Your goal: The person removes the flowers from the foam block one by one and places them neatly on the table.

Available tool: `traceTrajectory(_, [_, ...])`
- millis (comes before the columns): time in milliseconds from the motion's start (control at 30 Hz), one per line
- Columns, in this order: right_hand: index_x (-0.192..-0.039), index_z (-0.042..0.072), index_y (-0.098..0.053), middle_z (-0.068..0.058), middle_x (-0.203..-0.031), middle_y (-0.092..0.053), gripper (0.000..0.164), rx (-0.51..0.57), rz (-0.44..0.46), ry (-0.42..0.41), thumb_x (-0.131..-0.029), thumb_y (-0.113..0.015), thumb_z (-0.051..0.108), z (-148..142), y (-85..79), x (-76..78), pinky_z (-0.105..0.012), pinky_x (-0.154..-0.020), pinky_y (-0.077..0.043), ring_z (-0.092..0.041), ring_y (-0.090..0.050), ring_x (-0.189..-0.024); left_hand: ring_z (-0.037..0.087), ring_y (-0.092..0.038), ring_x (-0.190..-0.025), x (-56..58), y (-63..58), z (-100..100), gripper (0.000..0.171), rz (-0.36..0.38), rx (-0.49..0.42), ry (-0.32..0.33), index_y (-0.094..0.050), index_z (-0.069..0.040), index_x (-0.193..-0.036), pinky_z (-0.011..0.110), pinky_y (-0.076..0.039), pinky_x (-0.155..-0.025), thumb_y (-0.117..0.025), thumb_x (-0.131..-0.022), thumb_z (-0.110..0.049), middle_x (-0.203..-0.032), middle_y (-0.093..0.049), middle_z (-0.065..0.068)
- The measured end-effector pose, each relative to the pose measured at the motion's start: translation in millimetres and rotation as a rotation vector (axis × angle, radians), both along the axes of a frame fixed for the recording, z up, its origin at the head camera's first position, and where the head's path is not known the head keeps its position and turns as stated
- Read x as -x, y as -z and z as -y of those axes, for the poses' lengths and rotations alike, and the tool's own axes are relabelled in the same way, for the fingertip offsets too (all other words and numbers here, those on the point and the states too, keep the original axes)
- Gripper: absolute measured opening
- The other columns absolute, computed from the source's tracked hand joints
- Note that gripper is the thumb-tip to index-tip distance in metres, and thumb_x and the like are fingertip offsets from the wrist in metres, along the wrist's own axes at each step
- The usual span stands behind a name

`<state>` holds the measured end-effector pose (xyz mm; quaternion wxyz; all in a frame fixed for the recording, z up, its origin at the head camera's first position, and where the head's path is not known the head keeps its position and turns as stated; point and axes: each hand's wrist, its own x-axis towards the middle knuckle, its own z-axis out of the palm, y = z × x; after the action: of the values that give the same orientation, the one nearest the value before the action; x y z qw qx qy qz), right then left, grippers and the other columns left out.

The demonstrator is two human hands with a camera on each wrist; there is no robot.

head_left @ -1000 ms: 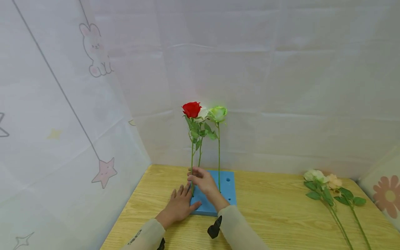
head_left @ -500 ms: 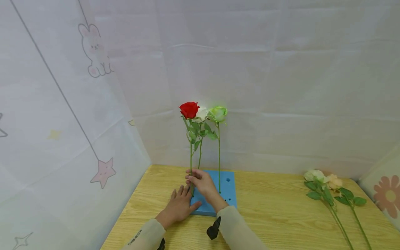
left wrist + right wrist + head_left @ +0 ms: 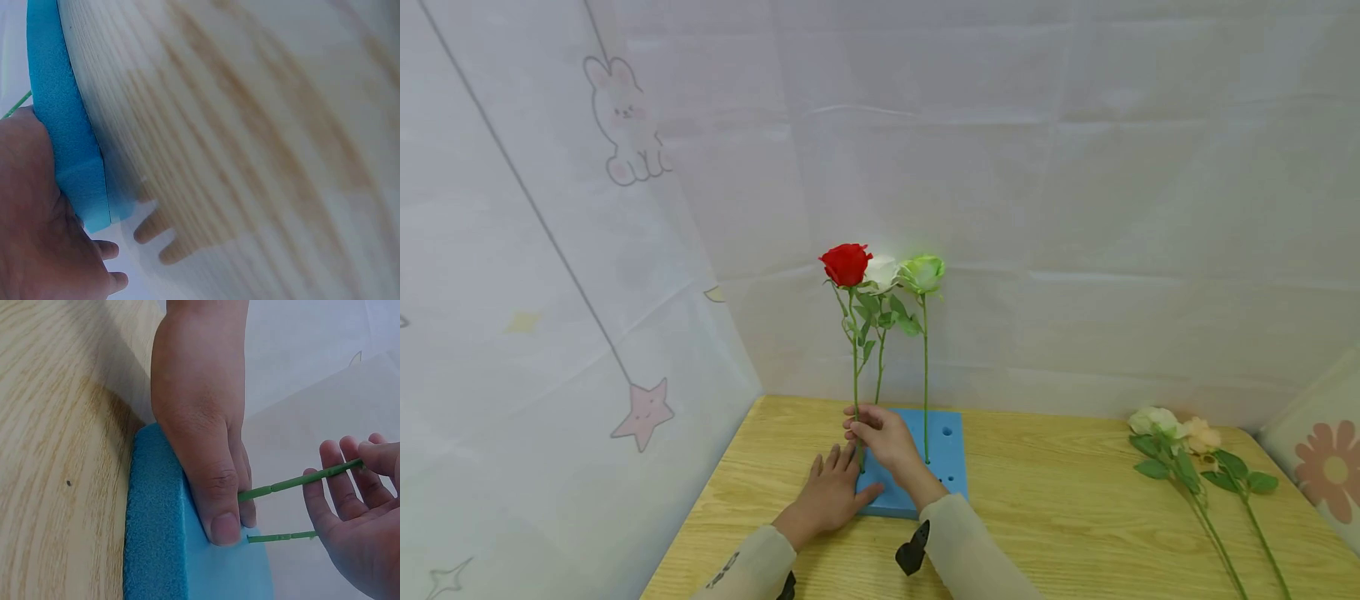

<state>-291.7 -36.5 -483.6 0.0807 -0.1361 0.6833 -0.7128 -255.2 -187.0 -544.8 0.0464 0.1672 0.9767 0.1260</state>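
A red rose [image 3: 846,265] stands in a hole near the left edge of a blue foam block [image 3: 887,493], its stem tilted a little left. My right hand [image 3: 886,435] pinches that green stem [image 3: 287,483] low down, between thumb and fingers. Fingers spread, my left hand [image 3: 831,493] lies across the block's left side, the thumb on its top face in the right wrist view. Behind the red rose is a white rose [image 3: 882,273], its stem base hidden behind my right hand. A pale green rose [image 3: 922,274] stands upright in the middle of the block.
Two more flowers lie on the table's right side: a cream rose [image 3: 1156,423] and a peach flower [image 3: 1202,435]. Unfilled holes [image 3: 947,432] show along the block's right side. A pale cloth wall [image 3: 1045,333] rises right behind the table [image 3: 1037,517].
The red rose's head has shifted left, uncovering more of the white rose. My right hand has moved slightly left with the stem, while my left hand has stayed in place.
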Motion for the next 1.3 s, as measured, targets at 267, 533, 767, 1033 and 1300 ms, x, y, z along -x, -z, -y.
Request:
traceTrajectory(267, [-0.124, 0.013, -0.071, -0.011, -0.113, -0.073, 0.024, 0.004, -0.010, -0.007, -0.102, -0.063, 0.013, -2.6, -0.1, 0.7, -0.055, -0.096, -0.052, -0.036, -0.069, -0.108, 0.048, -0.017, -0.151, -0.9, -2.1, -0.3, 0.097, 0.000, -0.012, 0.008, -0.030, -0.002, -0.159, 0.071, -0.014, -0.116, -0.027, -0.098, -0.077, -0.167, -0.019, 0.018])
traceTrajectory(533, [-0.123, 0.018, -0.072, -0.008, -0.112, -0.073, 0.023, -0.020, -0.034, -0.012, -0.101, -0.064, 0.018, -5.6, -8.3, 0.2, -0.052, -0.095, -0.054, -0.024, -0.072, -0.101, 0.049, -0.018, -0.151, -0.7, -0.6, -1.9, 0.091, -0.020, -0.020, 0.006, -0.025, -0.004, -0.161, 0.072, -0.015, -0.115, -0.032, -0.100, -0.072, -0.167, -0.018, 0.017])
traceTrajectory(767, [-0.122, 0.022, -0.072, -0.012, -0.115, -0.073, 0.023, -0.035, -0.069, -0.011, -0.101, -0.065, 0.020, -7.3, -18.4, -0.6, -0.046, -0.093, -0.056, -0.017, -0.072, -0.097, 0.049, -0.017, -0.151, 0.8, 0.0, -1.7, 0.089, -0.027, -0.023, 0.017, -0.021, -0.008, -0.163, 0.073, -0.014, -0.115, -0.033, -0.101, -0.070, -0.169, -0.013, 0.015])
traceTrajectory(1033, [-0.121, 0.020, -0.073, -0.008, -0.107, -0.074, 0.022, -0.008, -0.102, -0.026, -0.100, -0.067, 0.018, -10.6, -27.3, -2.3, -0.041, -0.089, -0.058, -0.021, -0.073, -0.097, 0.048, -0.016, -0.151, 0.0, -2.9, -1.7, 0.089, -0.003, -0.016, 0.014, -0.018, -0.010, -0.164, 0.072, -0.014, -0.115, -0.033, -0.101, -0.071, -0.170, -0.010, 0.014])
traceTrajectory(1300, [-0.123, 0.015, -0.072, -0.014, -0.111, -0.073, 0.024, 0.029, -0.106, -0.054, -0.099, -0.067, 0.016, -13.9, -32.7, -3.0, -0.044, -0.091, -0.057, -0.022, -0.073, -0.098, 0.049, -0.019, -0.150, -0.5, -5.2, -1.1, 0.088, -0.015, -0.009, 0.018, -0.026, -0.004, -0.161, 0.072, -0.016, -0.114, -0.036, -0.101, -0.068, -0.169, -0.014, 0.016])
